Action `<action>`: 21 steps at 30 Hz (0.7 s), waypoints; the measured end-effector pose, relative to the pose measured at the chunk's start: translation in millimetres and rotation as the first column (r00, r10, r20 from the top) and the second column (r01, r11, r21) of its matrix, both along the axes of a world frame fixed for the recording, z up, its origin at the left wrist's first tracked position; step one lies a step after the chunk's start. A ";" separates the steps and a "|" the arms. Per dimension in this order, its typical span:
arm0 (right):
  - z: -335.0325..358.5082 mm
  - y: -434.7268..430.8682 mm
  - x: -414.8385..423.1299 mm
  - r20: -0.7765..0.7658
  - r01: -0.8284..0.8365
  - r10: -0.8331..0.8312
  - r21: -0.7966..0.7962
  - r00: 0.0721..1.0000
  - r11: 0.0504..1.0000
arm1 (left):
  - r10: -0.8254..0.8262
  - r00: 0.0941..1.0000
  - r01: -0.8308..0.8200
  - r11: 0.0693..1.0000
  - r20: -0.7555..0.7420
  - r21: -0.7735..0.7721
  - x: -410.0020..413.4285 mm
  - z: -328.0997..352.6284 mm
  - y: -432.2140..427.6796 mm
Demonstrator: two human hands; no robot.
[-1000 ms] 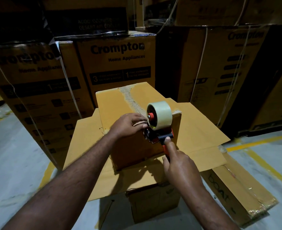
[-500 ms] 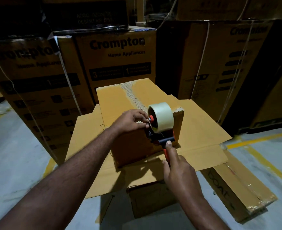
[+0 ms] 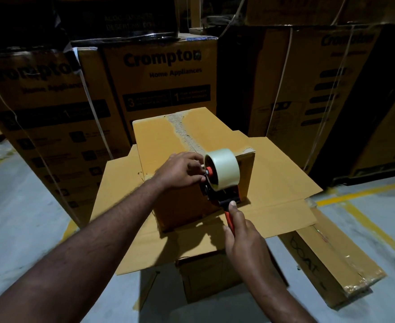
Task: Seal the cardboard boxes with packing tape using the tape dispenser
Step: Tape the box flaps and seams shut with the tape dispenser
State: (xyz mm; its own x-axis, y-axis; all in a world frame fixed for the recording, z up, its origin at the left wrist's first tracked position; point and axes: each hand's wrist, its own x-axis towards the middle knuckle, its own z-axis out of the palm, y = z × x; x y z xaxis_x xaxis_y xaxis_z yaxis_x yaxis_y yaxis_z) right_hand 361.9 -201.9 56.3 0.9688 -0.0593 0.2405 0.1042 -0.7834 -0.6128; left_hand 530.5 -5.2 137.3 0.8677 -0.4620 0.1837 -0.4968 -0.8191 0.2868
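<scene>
A small brown cardboard box (image 3: 163,136) stands on a flat cardboard sheet (image 3: 282,169), its top seam showing a torn strip down the middle. The tape dispenser (image 3: 219,183), black and orange with a pale tape roll (image 3: 224,170), is at the box's near top edge. My right hand (image 3: 243,234) grips its orange handle, thumb up on the black neck. My left hand (image 3: 180,171) rests at the box's near edge with its fingers curled against the left side of the roll; what they pinch is hidden.
Tall printed appliance cartons (image 3: 163,78) wall the back and both sides. The sheet lies on a lower box (image 3: 205,278). A long flat taped carton (image 3: 331,264) lies on the grey floor at right. Yellow floor lines (image 3: 359,220) run at right.
The dispenser and both hands have stayed at the box's near edge. My left fingers have shifted slightly toward the roll's hub. The view has dipped a little.
</scene>
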 end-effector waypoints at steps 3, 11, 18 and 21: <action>11.2 2.5 3.8 0.025 0.008 -0.007 -0.075 1.000 0.997 | 0.054 0.996 -0.065 0.981 -0.066 -0.183 3.8 1.8 1.5; 25.1 13.1 9.7 0.011 -0.009 0.011 -0.178 1.000 0.984 | 0.192 0.963 -0.172 0.978 -0.191 0.117 14.8 14.6 -7.8; 51.9 26.0 26.8 -0.073 -0.020 0.018 -0.035 0.997 0.999 | 0.293 0.938 -0.270 0.953 -0.185 0.140 11.9 17.8 -9.1; 51.9 24.2 29.5 -0.172 -0.012 0.015 0.019 0.985 1.000 | 0.300 0.950 -0.285 0.947 -0.092 0.148 13.1 7.6 -12.7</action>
